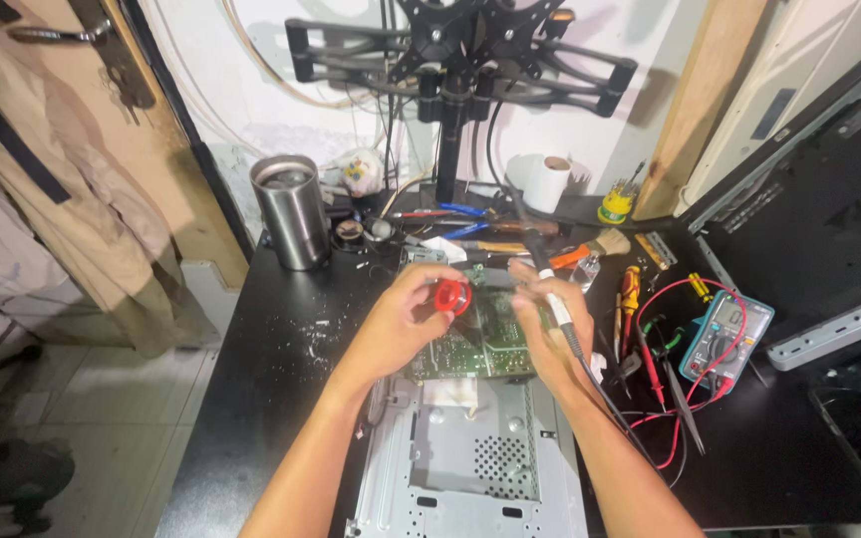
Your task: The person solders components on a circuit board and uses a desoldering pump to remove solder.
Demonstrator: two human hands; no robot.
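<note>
small red round spool (pixel 452 296), plastic, looks like a solder reel, pinched in the fingertips of the left hand (pixel 401 324), fingers curled closed round it, held just above the green circuit board (pixel 478 344). right hand (pixel 542 324) closed in a pen grip on a soldering iron (pixel 548 284), slim handle, dark and white, its black cord trailing back past the wrist; tip end blurred, cannot tell if it touches the board. spool sits just left of the right hand's fingers, near but apart. one board, flat, rectangular, dense with small parts, lying on a grey perforated sheet-metal chassis (pixel 470 468) on a matte black table (pixel 261 399).

to the right: one teal multimeter (pixel 724 334) with red and black leads looped near it, one red-and-yellow handled screwdriver (pixel 630 289), one bristle brush (pixel 605 242). behind: one shiny steel cylinder tumbler (pixel 291 211), one white tape roll (pixel 548 182), scattered blue-handled tools, one black monitor arm stand (pixel 455 60). a dark flat panel (pixel 829 219) leans at the right edge.
</note>
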